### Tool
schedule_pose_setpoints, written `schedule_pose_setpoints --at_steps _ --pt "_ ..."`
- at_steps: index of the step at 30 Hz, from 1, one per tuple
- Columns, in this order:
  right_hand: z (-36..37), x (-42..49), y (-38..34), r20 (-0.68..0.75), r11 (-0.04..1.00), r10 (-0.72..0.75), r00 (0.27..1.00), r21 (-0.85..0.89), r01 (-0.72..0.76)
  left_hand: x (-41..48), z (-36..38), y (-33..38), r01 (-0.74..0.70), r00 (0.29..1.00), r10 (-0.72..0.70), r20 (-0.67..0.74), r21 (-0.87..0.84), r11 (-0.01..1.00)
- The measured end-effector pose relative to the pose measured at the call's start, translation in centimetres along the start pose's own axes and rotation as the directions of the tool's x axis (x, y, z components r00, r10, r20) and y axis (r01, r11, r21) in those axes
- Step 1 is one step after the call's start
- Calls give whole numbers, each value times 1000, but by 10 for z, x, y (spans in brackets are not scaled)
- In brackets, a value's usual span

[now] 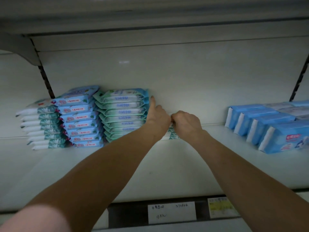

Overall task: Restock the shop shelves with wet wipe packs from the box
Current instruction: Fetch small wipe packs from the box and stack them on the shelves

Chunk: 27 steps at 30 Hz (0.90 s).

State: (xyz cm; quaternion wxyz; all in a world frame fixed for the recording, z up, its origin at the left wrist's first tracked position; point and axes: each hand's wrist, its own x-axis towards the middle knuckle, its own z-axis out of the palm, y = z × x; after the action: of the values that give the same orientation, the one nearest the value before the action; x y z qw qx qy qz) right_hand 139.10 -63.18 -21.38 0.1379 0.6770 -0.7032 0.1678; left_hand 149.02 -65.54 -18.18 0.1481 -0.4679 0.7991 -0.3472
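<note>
Both hands at a soft wet wipe pack on the white shelf, just right of the green stack.

Left hand [157, 115]: index finger straight up, tip touching the right edge of the green stack [123, 114] of flat, pillowy film packs; other fingers curled, cannot tell if its grip holds anything. Right hand [186, 122]: tight, narrow grip, fingers curled, pinching the white end of the wet wipe pack [172, 133]. The pack is white with a teal leaf print, mostly hidden under the wrists, and lies on the shelf [167, 173]. Shelf smooth, glossy, off-white. Left of the green stack: blue stack [80, 121] and white-teal stack [41, 129], both shiny film, slightly slumped. Far right: blocky blue bricks [267, 128] in a row. Paper price labels [172, 212] on the dark front rail.
</note>
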Motion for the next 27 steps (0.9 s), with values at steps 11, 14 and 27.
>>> schedule_pose_setpoints --at_steps 11,14,27 --pt "-41 -13 -27 113 1000 -10 994 8 9 -42 21 -8 11 961 -110 -253 -365 931" --pt "-44 -21 -49 140 998 -55 989 51 48 -57 32 -18 112 972 -207 -113 -552 826" --pt "-54 -26 -165 255 942 -330 909 150 300 -146 72 -101 394 917 -357 177 -541 743"
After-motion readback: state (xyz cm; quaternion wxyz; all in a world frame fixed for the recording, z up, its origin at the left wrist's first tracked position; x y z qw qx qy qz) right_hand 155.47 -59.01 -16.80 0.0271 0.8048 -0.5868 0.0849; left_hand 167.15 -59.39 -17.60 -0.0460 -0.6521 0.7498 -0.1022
